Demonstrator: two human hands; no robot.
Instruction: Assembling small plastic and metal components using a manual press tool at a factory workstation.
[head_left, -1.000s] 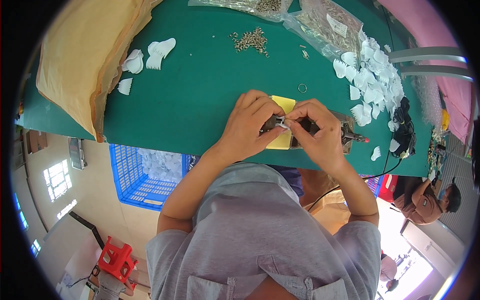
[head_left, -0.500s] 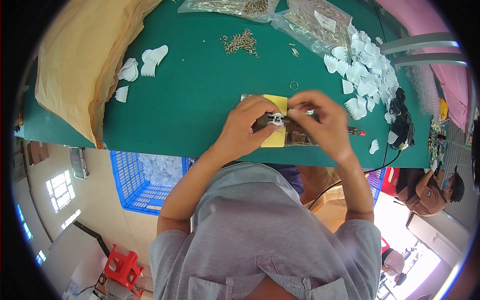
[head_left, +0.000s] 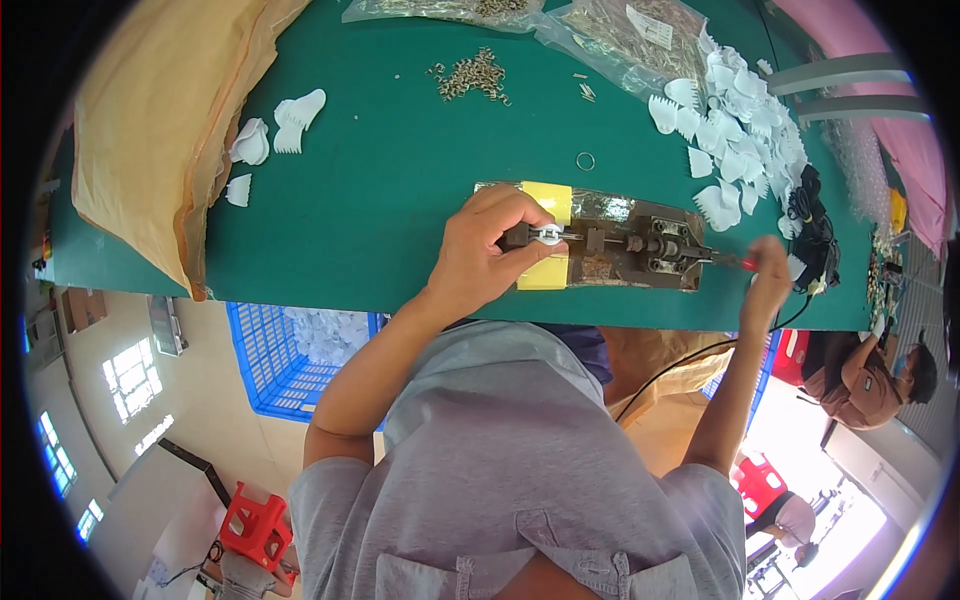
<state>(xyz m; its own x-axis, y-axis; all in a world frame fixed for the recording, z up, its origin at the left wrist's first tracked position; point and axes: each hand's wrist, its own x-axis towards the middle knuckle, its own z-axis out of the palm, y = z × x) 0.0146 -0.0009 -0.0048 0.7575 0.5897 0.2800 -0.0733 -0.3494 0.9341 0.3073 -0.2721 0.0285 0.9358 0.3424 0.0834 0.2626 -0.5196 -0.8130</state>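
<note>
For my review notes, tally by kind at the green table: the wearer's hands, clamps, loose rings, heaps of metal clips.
Hands: 2, left hand and right hand
Clamp: 1
Loose ring: 1
Clip heap: 1
Total: 5

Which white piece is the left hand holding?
The white piece pinched in the left hand, with yellow tape showing on its near and far sides; other white pieces on the green table lie loose.

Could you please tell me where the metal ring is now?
In the head view, the metal ring lies on the green table, right of centre, just beyond the yellow tape.
</note>
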